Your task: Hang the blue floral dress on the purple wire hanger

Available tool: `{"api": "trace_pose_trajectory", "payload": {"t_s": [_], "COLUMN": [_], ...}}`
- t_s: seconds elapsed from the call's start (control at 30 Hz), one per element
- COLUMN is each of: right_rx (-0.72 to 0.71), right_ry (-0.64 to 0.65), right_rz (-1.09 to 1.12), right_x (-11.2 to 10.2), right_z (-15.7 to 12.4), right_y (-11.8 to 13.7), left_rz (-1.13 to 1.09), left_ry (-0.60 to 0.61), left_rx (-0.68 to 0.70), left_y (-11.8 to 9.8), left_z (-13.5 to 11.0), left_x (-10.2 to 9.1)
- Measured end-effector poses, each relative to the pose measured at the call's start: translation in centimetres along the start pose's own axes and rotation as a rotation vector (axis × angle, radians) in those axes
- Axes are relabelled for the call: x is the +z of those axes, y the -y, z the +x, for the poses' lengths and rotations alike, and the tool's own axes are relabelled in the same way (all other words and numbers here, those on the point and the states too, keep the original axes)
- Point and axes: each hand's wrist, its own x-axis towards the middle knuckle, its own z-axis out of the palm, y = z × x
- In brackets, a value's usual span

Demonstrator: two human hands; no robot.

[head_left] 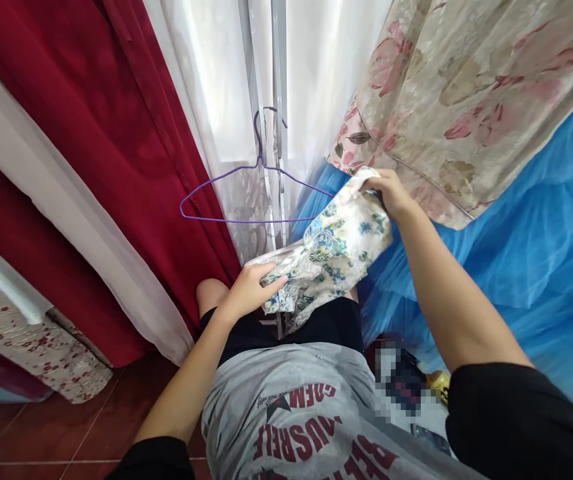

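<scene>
The purple hanger (pixel 223 221) lies left of the right hand (pixel 391 190), its long bar crosswise, its right end hidden in or behind the floral garment (pixel 339 247); I cannot tell which. The right hand, nearer that end, pinches the garment's top, arm outstretched; the left hand (pixel 249 290) pinches its lower left end before the lap.

Below and to the left of our left hand (pixel 253 290), we see a red-brown tiled floor (pixel 56 433). Below our right hand (pixel 389 190), we see a pale surface (pixel 434 413) bearing a yellow item (pixel 438 385), a flat dark item (pixel 429 438) and a dark thing (pixel 406 383) too blurred to tell.
</scene>
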Motion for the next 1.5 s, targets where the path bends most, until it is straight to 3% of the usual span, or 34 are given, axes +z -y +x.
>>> {"api": "trace_pose_trajectory", "payload": {"t_s": [0.13, 0.27, 0.33, 0.43, 0.53, 0.6, 0.67, 0.77, 0.87, 1.03, 1.13, 1.2, 1.3, 1.4, 1.5], "right_rx": [0.160, 0.271, 0.311, 0.277, 0.227, 0.224, 0.224, 0.236, 0.267, 0.281, 0.253, 0.190, 0.098, 0.048, 0.025], "right_ry": [0.253, 0.495, 0.534, 0.505, 0.493, 0.510, 0.531, 0.539, 0.524, 0.465, 0.409, 0.278, 0.028, -0.097, -0.093], "right_rz": [0.146, 0.202, 0.174, 0.163, 0.142, 0.106, 0.079, 0.046, 0.024, 0.027, 0.070, 0.097, 0.094, 0.140, 0.187], "right_x": [5.1, 8.9, 9.2, 8.2, 7.0, 6.7, 6.8, 7.2, 7.4, 6.6, 6.1, 6.0, 6.0, 6.0, 6.8], "right_z": [4.0, 3.7, 3.0, 2.4, 2.3, 2.2, 2.1, 1.8, 1.6, 1.0, -1.4, -3.6, -5.9, -5.0, -2.7], "right_y": [0.3, 1.9, 2.4, 3.1, 3.8, 4.4, 4.9, 5.5, 5.6, 4.4, 2.6, 1.0, -0.6, 0.6, 4.5], "left_rz": [-0.022, -0.105, -0.085, 0.096, 0.371, 0.487, 0.550, 0.572, 0.404, 0.095, 0.111, 0.127, 0.156, 0.259, 0.365], "left_ry": [-0.152, -0.304, -0.298, -0.160, -0.002, 0.032, -0.018, -0.212, -0.358, -0.394, -0.533, -0.575, -0.540, -0.525, -0.550], "left_rx": [-0.041, -0.112, -0.138, -0.141, -0.079, -0.063, -0.078, -0.104, -0.102, -0.120, -0.161, -0.132, -0.034, -0.003, -0.045], "left_y": [-1.2, -0.2, 1.3, 4.6, 8.6, 11.1, 12.8, 13.2, 11.8, 9.2, 7.9, 6.9, 5.1, 3.6, 3.4], "left_z": [-0.1, -0.8, -1.2, -1.2, -0.1, 1.4, 3.3, 6.8, 10.5, 13.9, 13.5, 12.6, 11.3, 10.9, 11.3], "left_x": [-3.1, -6.6, -8.6, -11.6, -14.3, -16.1, -17.7, -19.3, -19.2, -16.9, -16.1, -15.8, -15.3, -15.5, -16.5]}}
